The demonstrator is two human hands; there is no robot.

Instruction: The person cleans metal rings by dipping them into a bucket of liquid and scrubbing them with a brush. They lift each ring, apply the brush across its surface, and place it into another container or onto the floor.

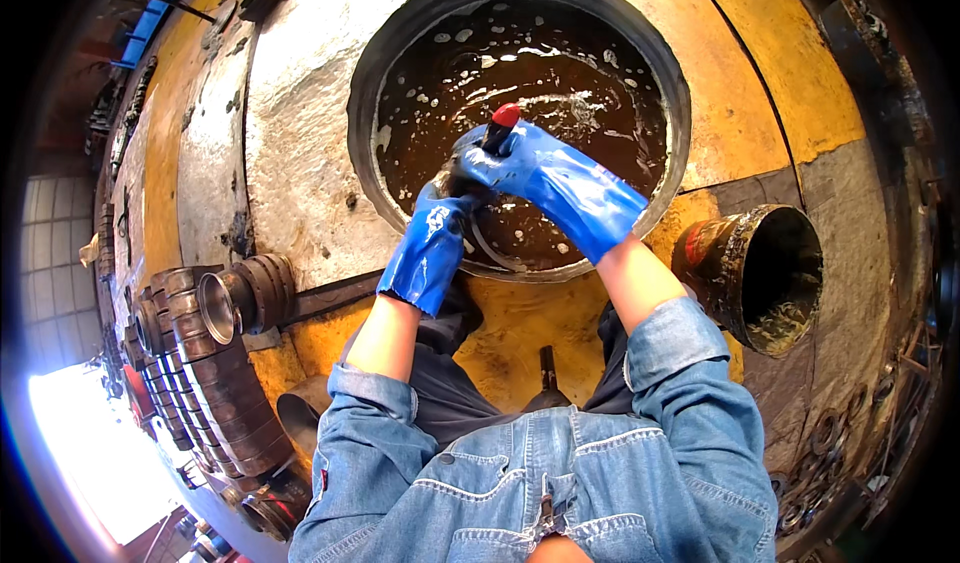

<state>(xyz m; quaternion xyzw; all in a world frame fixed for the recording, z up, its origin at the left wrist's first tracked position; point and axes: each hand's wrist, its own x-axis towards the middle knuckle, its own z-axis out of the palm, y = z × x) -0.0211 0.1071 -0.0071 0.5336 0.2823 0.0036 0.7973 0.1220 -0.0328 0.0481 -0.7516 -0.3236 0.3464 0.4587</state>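
Both my hands wear long blue rubber gloves and meet over a round black tub (365, 83) of brown, foamy liquid (560, 73). My right hand (500, 161) is closed around a tool with a red-tipped black handle (506, 117); its working end is hidden behind the glove. Against it, my left hand (438, 225) grips a dark, wet part (462, 185), blurred and mostly covered by the fingers, so its kind is unclear. Just below the hands, a thin curved grey edge (490, 250) shows near the tub's front rim.
To the right of the tub lies a dirty open-ended metal cylinder (770, 278). Stacked brown metal rings (215, 383) and a cup-shaped part (228, 303) stand at left. More rings (825, 431) lie at the lower right. Worn metal and yellow plates (310, 133) cover the floor.
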